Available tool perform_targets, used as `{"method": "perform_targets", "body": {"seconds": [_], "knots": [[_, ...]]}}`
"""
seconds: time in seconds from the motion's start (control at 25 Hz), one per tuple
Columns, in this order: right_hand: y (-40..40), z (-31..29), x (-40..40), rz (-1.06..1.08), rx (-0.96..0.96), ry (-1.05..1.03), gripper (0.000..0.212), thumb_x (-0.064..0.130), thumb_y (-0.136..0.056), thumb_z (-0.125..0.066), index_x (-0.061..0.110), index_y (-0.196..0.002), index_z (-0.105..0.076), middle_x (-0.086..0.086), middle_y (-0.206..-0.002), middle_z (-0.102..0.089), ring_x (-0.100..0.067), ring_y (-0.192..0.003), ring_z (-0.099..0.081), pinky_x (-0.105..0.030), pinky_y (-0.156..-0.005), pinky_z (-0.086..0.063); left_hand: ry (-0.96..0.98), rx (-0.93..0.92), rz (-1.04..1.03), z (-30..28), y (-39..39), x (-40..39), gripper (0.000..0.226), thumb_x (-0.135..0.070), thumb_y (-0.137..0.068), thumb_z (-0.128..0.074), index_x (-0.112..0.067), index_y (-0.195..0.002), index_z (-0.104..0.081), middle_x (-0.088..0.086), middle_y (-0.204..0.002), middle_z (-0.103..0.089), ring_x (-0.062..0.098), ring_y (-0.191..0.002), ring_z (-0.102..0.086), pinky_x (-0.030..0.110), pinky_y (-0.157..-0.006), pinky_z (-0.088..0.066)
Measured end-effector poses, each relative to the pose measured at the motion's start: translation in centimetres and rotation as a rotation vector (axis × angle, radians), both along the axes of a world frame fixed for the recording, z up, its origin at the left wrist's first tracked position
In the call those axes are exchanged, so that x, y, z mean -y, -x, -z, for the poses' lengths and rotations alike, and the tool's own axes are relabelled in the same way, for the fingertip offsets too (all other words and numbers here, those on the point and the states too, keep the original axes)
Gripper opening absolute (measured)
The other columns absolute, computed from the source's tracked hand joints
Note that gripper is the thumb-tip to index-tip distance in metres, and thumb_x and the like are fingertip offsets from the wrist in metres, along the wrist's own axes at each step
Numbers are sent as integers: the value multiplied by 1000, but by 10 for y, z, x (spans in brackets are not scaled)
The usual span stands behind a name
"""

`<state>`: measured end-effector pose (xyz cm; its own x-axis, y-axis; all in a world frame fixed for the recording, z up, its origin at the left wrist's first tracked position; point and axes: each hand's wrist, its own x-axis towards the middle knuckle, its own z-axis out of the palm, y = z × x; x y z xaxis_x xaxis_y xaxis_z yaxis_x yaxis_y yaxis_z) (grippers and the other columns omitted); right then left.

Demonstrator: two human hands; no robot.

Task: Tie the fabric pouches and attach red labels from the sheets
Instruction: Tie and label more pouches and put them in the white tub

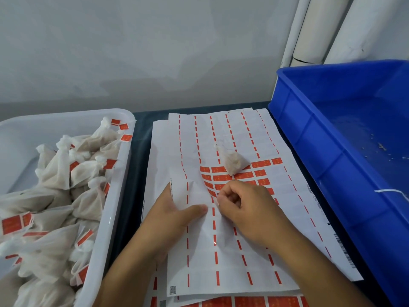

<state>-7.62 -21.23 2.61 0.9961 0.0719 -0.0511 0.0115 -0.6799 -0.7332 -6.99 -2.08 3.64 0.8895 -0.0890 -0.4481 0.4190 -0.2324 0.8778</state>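
- The left hand [174,216] lies at lower centre of the frame, thumb on top of a lifted fold of the label sheet [221,251] and fingers tucked under it, gripping the paper
- The right hand [245,209] sits just beside it, fingers curled, fingertips [221,199] pinching at the edge of the red labels [223,177] where the sheet bends up
- One tied fabric pouch [232,160] rests on the sheet just above the hands, partly over the red labels
- The sheet tops a stack of similar sheets on the dark table [141,129]
- A white bin [119,173] at the left of the frame holds many tied pouches [66,173] carrying red labels
- A blue crate [309,134] at the right holds a few scraps, and a white string [389,191] hangs over its rim
- White pipes [314,27] stand at upper right against the wall
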Motion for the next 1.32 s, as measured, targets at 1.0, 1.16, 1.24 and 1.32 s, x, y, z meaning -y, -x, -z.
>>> {"method": "perform_targets", "body": {"seconds": [1.0,1.16,1.24,1.32], "knots": [[-11,-24,26,328,-181,-1112,23,24,-97,-66,24,-78,-79,-14,-91,-77,-11,-59,-65,-21,-55,-55,-820,539,135,-11,-34,49,54,-58,-100,-47,-60,-144,-15,-17,-136,-62,12,-106,-67,33,-87,-58],[-10,-23,29,336,-139,-1182,13,30,-81,-73,20,-84,-81,-15,-91,-77,-16,-67,-72,-21,-59,-59,-775,548,83,-5,-72,80,48,-56,-104,-38,-49,-151,-30,-9,-139,-62,16,-111,-66,29,-86,-54],[-10,-21,29,347,-140,-1201,14,28,-78,-74,18,-86,-81,-17,-92,-77,-18,-70,-74,-22,-60,-60,-757,543,43,3,-84,82,43,-53,-104,-43,-44,-145,-45,-9,-140,-62,17,-114,-66,33,-92,-55],[-11,-19,30,349,-142,-1208,13,26,-78,-74,17,-85,-81,-18,-92,-77,-19,-72,-75,-23,-60,-60,-655,558,-26,10,-91,80,34,-47,-103,-51,-39,-134,-59,-10,-133,-67,14,-109,-67,30,-93,-57]]}}
